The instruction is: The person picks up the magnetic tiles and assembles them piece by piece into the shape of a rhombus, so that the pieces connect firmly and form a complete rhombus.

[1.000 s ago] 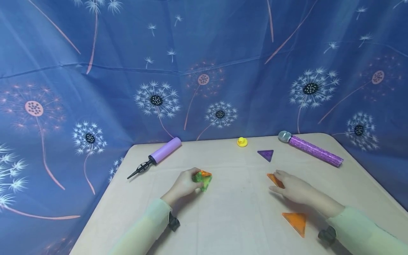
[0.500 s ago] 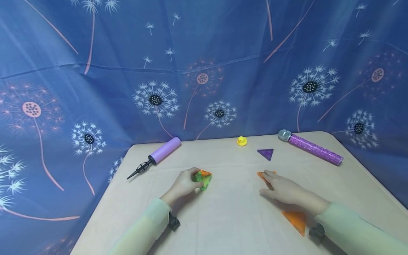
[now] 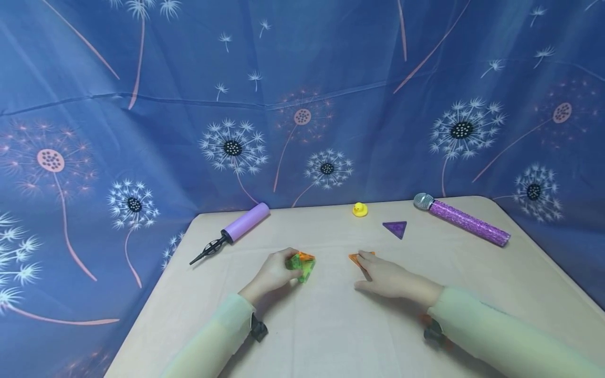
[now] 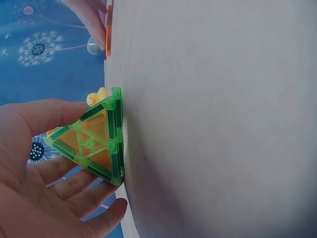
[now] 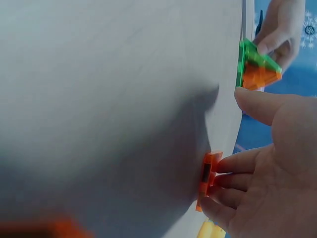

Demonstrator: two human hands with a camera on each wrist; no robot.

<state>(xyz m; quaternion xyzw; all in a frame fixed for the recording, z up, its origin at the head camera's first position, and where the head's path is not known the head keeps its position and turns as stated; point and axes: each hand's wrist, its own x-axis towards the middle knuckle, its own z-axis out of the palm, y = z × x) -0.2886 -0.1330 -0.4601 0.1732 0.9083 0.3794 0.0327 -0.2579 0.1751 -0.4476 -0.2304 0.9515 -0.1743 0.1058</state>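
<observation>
My left hand (image 3: pixel 273 273) holds a small pyramid of clear green and orange triangular magnetic tiles (image 3: pixel 306 268) on the table. In the left wrist view, a green triangular face of this pyramid (image 4: pixel 110 147) is toward the camera, between thumb and fingers. To the right, my right hand (image 3: pixel 386 275) rests its nearly straight fingertips on a flat orange triangular tile (image 3: pixel 354 259). The right wrist view shows the thumb held away from this orange tile (image 5: pixel 205 181). A gap of bare tabletop separates tile and pyramid. Fingers cover part of the tile.
A second orange triangular tile (image 3: pixel 448 345) lies mostly hidden beneath the right forearm. Farther back are a purple triangular tile (image 3: pixel 395 228), a yellow rubber duck (image 3: pixel 360 209), a glittery purple microphone (image 3: pixel 468 222) and a purple hand pump (image 3: pixel 246 223). A blue dandelion-print cloth (image 3: pixel 283 63) hangs behind the table.
My right hand has slid the orange tile leftward across the table, closer to the pyramid. Its forearm now covers most of the second orange tile. My left hand and the pyramid have stayed put.
</observation>
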